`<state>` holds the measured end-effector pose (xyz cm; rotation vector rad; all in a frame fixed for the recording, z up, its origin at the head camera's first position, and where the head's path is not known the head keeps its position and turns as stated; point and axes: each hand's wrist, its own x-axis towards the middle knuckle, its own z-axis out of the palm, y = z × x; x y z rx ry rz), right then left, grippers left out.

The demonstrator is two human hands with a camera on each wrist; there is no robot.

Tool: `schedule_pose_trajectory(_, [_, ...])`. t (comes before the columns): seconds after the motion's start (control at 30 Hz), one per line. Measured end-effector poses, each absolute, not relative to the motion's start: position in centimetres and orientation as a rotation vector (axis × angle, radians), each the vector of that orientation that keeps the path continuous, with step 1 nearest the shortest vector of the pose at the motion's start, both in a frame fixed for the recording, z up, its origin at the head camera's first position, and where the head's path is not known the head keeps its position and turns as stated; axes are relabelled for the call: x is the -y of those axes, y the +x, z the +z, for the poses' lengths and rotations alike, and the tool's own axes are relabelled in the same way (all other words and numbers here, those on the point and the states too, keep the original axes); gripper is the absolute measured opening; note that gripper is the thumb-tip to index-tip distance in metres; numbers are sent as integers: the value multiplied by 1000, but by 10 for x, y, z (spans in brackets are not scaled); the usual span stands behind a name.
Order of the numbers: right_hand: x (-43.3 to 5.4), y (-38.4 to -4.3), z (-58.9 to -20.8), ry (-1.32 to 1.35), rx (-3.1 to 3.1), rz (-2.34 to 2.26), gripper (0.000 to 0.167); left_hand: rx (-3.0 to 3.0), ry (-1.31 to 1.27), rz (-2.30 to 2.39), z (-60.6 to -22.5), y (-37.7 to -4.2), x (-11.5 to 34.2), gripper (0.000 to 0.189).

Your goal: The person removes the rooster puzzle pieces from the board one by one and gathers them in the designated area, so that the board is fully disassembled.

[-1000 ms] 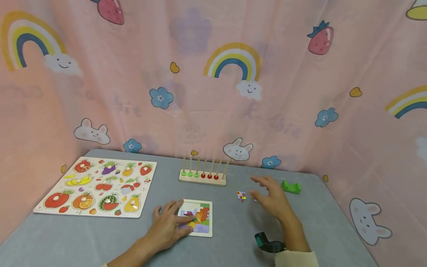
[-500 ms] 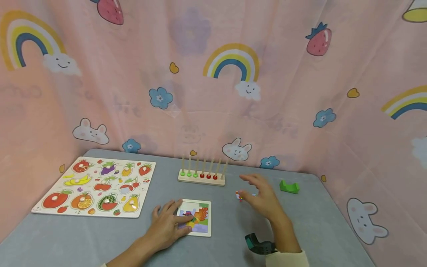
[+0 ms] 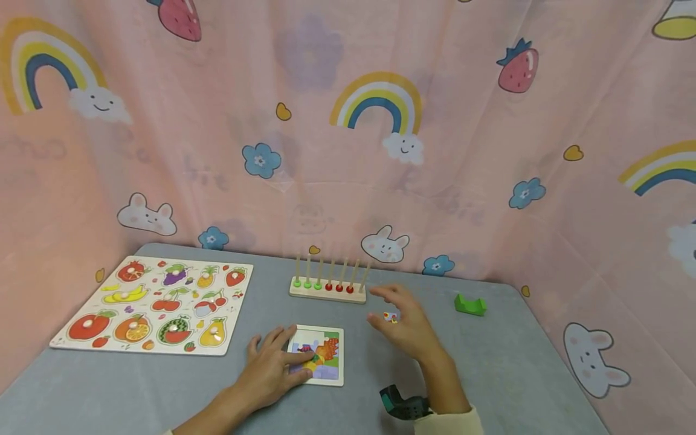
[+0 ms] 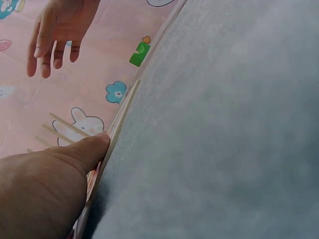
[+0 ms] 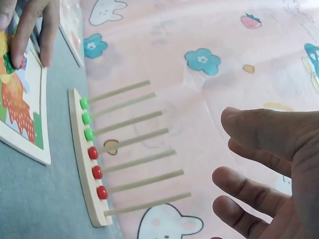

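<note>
A small jigsaw puzzle in a pale wooden frame (image 3: 341, 357) lies on the table in the head view. My left hand (image 3: 269, 367) rests across its left side, fingers spread and touching the picture, part of which it hides. To the right, my right hand (image 3: 406, 329) hovers above the table with thumb and fingers apart, holding nothing. In the gap between thumb and fingers a loose jigsaw piece (image 3: 389, 317) shows on the table, partly hidden. The right wrist view also has that hand (image 5: 269, 164) empty, its fingers a little bent.
A fruit peg puzzle board (image 3: 187, 311) lies at the left. Behind the framed puzzle stands a wooden peg rack (image 3: 326, 293) with green and red beads. A green notched block (image 3: 470, 305) sits at the right. A patterned pink curtain (image 3: 462, 181) hangs behind the table.
My right hand has moved left, away from the green block, and now covers part of the loose jigsaw pieces. My left hand has stayed on the framed puzzle. The head view has shifted slightly.
</note>
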<state>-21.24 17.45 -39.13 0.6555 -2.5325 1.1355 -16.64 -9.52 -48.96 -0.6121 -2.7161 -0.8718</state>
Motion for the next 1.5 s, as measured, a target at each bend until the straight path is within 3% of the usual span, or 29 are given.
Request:
schedule_pose_trajectory(0.5, [-149, -215, -400, 728, 2480, 1245, 43, 2715, -606, -864, -489, -166, 95, 32])
schedule_pose_trajectory(1.5, [-128, -229, -458, 831, 2573, 1328, 36, 2702, -622, -843, -490, -167, 96, 32])
